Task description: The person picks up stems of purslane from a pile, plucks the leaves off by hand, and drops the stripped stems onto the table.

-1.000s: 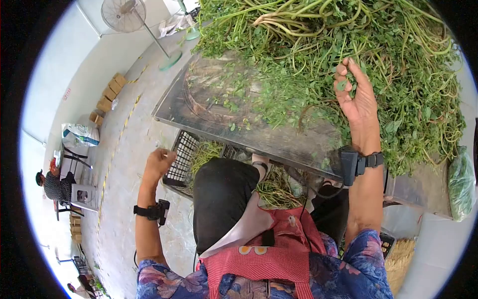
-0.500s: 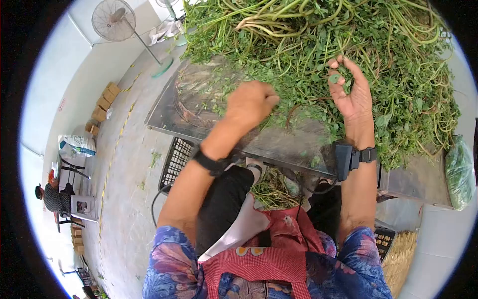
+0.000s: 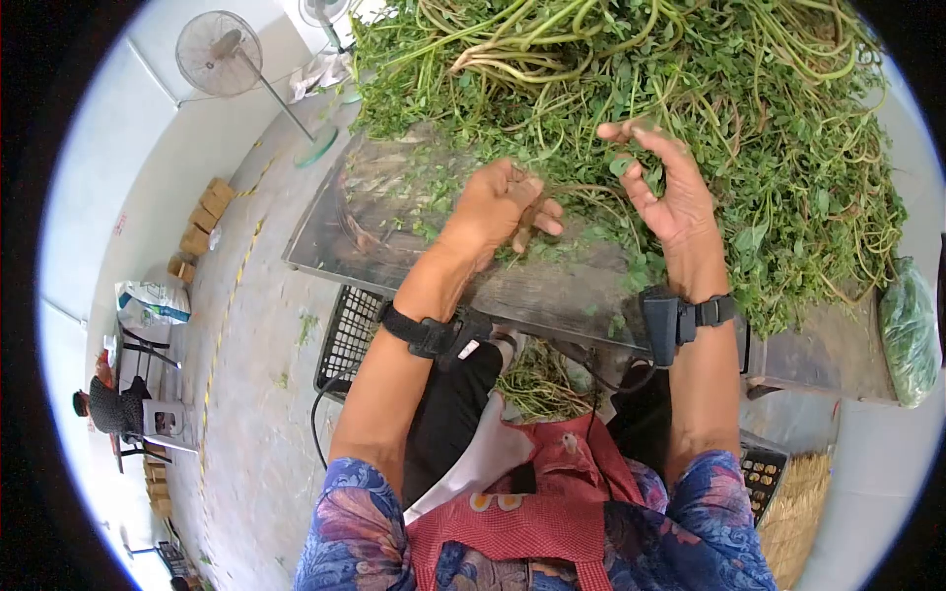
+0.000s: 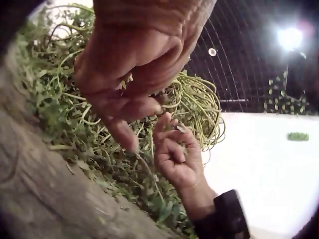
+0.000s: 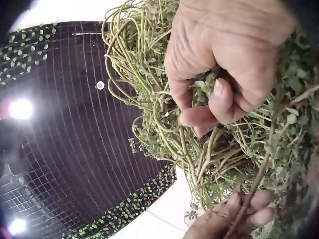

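A big heap of leafy green plants (image 3: 788, 167) with long yellowish stems covers the table (image 3: 552, 295). My left hand (image 3: 498, 212) is over the heap's near left edge, its thumb and fingers pinching a thin brown stem (image 3: 591, 189) that runs toward the right. The same stem (image 5: 261, 174) crosses in front of the left fingers in the right wrist view. My right hand (image 3: 675, 192) is palm up beside the heap, fingers curled around a small leafy sprig (image 5: 204, 85). Part of that sprig is hidden in the palm.
Loose leaves lie along the table's left part. Below stand a black plastic crate (image 3: 345, 335) and a pile of stems (image 3: 540, 379) between the feet. A bagged bundle of greens (image 3: 909, 335) lies at the right corner. A standing fan (image 3: 219, 54) and a seated person (image 3: 113, 399) are farther left.
My left hand has swung from beside the table's front edge, over the crate, up to the heap and now pinches a stem. The right hand has shifted slightly left, keeping its sprig.
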The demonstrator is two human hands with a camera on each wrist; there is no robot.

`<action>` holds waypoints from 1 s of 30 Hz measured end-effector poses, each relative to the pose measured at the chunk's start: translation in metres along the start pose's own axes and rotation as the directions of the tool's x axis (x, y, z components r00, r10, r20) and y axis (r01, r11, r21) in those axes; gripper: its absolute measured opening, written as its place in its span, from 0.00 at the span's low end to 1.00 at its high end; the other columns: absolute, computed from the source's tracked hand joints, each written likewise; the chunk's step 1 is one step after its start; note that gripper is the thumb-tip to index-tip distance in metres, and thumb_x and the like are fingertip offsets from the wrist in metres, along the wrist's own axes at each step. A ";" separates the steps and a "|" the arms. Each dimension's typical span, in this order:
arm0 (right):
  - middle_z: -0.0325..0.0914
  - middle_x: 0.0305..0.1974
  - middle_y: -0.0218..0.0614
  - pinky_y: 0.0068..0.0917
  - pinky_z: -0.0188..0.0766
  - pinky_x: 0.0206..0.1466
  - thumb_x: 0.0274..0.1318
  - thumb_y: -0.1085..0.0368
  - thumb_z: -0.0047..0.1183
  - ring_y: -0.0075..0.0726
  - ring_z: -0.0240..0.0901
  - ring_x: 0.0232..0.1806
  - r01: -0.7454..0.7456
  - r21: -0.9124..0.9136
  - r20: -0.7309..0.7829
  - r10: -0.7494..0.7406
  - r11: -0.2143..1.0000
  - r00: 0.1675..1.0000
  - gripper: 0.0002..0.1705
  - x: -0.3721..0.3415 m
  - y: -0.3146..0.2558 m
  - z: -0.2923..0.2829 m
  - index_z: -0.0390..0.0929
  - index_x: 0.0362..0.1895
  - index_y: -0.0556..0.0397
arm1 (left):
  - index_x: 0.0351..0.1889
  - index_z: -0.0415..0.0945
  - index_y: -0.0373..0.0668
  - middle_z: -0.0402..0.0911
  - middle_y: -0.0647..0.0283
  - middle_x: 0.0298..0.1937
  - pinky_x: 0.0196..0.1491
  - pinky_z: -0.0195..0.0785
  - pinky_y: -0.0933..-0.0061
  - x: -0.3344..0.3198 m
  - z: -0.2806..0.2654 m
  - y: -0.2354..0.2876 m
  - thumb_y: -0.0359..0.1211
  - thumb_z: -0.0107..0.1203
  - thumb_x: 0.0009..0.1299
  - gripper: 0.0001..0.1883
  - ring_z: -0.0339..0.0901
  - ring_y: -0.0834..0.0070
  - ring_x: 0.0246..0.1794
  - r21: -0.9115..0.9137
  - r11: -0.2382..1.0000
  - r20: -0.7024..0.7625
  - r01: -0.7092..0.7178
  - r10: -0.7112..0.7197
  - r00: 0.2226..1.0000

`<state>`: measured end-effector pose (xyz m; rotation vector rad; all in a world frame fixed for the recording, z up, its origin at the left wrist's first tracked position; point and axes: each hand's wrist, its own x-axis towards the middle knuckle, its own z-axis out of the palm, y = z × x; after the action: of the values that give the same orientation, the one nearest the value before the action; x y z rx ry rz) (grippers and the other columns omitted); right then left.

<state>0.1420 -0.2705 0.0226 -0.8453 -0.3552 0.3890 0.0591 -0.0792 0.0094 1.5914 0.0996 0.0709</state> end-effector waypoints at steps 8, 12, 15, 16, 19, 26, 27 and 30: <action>0.76 0.29 0.30 0.06 0.64 0.19 0.49 0.71 0.55 0.16 0.67 0.20 -0.203 -0.216 0.001 0.208 0.955 0.978 0.11 0.001 0.018 0.012 0.76 0.40 0.58 | 0.47 0.65 0.33 0.77 0.56 0.34 0.18 0.63 0.82 -0.006 -0.012 -0.006 0.24 0.52 0.65 0.13 0.75 0.78 0.28 -0.173 0.984 0.047 -0.044 0.053 0.997; 0.76 0.28 0.29 0.08 0.61 0.19 0.49 0.69 0.57 0.15 0.66 0.18 -0.232 -0.359 0.053 0.268 0.904 0.962 0.14 0.001 0.019 0.013 0.77 0.41 0.59 | 0.48 0.67 0.36 0.77 0.62 0.35 0.23 0.66 0.86 -0.013 -0.013 -0.005 0.24 0.53 0.64 0.14 0.75 0.81 0.31 -0.035 0.991 -0.003 -0.129 0.129 0.992; 0.74 0.26 0.29 0.10 0.59 0.18 0.51 0.65 0.58 0.15 0.63 0.16 -0.235 -0.416 0.061 0.284 0.879 0.957 0.14 0.001 0.021 0.011 0.77 0.41 0.60 | 0.49 0.66 0.35 0.76 0.63 0.34 0.25 0.68 0.85 -0.012 -0.013 -0.013 0.22 0.53 0.63 0.16 0.75 0.82 0.31 0.380 0.815 -0.025 -0.437 0.481 0.876; 0.74 0.26 0.28 0.10 0.58 0.18 0.52 0.64 0.57 0.15 0.62 0.16 -0.243 -0.433 0.047 0.290 0.868 0.956 0.14 0.002 0.021 0.010 0.77 0.40 0.60 | 0.50 0.66 0.36 0.76 0.64 0.34 0.25 0.70 0.84 -0.016 -0.010 -0.010 0.21 0.53 0.63 0.17 0.74 0.82 0.32 0.352 0.866 -0.044 -0.356 0.395 0.918; 0.72 0.23 0.28 0.12 0.57 0.17 0.54 0.59 0.56 0.16 0.60 0.15 -0.263 -0.575 0.021 0.335 0.775 0.942 0.16 -0.001 0.020 0.014 0.78 0.37 0.60 | 0.52 0.65 0.37 0.75 0.64 0.33 0.25 0.72 0.83 -0.020 -0.005 -0.005 0.21 0.53 0.62 0.19 0.74 0.82 0.32 0.316 0.911 -0.068 -0.267 0.302 0.951; 0.71 0.19 0.33 0.19 0.55 0.15 0.53 0.52 0.55 0.21 0.61 0.14 -0.063 -0.821 0.093 0.243 0.567 0.966 0.19 -0.002 0.043 0.025 0.79 0.29 0.59 | 0.52 0.66 0.37 0.76 0.56 0.30 0.28 0.73 0.74 -0.021 0.004 -0.009 0.20 0.52 0.60 0.21 0.78 0.72 0.29 0.421 0.848 -0.082 -0.322 0.389 0.918; 0.72 0.19 0.34 0.23 0.58 0.17 0.52 0.54 0.56 0.20 0.65 0.18 0.033 -0.852 0.156 0.194 0.523 0.969 0.18 0.001 0.049 0.019 0.79 0.27 0.58 | 0.52 0.66 0.37 0.76 0.56 0.30 0.28 0.73 0.74 -0.022 0.003 -0.008 0.20 0.52 0.60 0.21 0.78 0.72 0.29 0.419 0.850 -0.080 -0.320 0.386 0.919; 0.72 0.19 0.33 0.26 0.60 0.20 0.50 0.55 0.56 0.18 0.66 0.22 0.427 -0.863 0.431 -0.048 0.271 0.901 0.16 0.008 0.053 0.011 0.79 0.28 0.58 | 0.52 0.69 0.36 0.78 0.57 0.31 0.27 0.72 0.78 -0.024 -0.001 -0.007 0.21 0.52 0.62 0.18 0.78 0.77 0.26 0.553 0.772 0.026 -0.313 0.360 0.933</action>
<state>0.1345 -0.2278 -0.0108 -1.9134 -1.1035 -0.0538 0.0348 -0.0804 0.0032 2.1760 -0.1196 0.4238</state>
